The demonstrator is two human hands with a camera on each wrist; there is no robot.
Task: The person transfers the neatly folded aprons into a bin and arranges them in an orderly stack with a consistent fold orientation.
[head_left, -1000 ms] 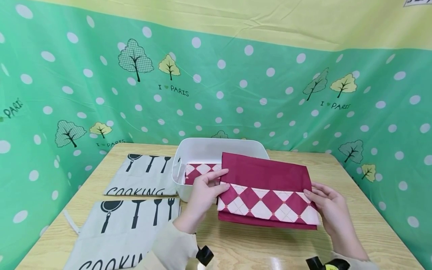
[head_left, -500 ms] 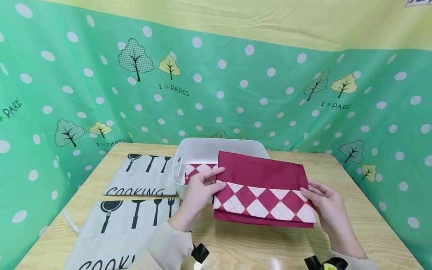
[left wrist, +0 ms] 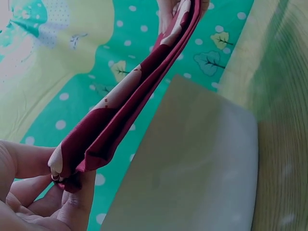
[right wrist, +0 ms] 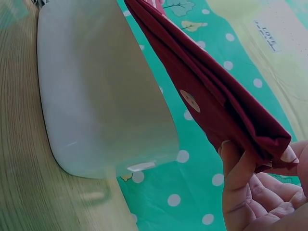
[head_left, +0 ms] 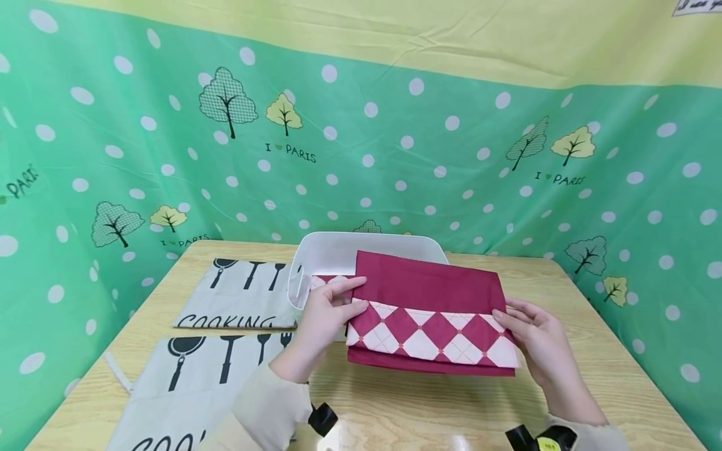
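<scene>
A folded burgundy cloth (head_left: pixel 426 283) with a pink-and-burgundy diamond band is raised in front of a white plastic bin (head_left: pixel 375 243). My left hand (head_left: pixel 319 318) pinches its left edge, thumb on the near face and fingers behind. At the other side, my right hand (head_left: pixel 540 343) pinches the right edge near the band. Both wrist views show the folded layers edge-on, stretched between the hands, with the bin wall (left wrist: pixel 202 154) beyond and below. Another diamond-patterned cloth (head_left: pixel 327 280) lies inside the bin, mostly hidden by the raised cloth and my left hand.
Two folded off-white cloths printed with utensils and "COOKING" lie on the wooden table (head_left: pixel 609 376) at left: a far one (head_left: pixel 237 297) beside the bin and a near one (head_left: pixel 186 382), partly covered by my left sleeve. A green dotted curtain (head_left: pixel 361 156) hangs behind.
Both hands have carried the burgundy cloth a little to the left, covering more of the bin and the cloth inside it. The grip of each hand looks the same.
</scene>
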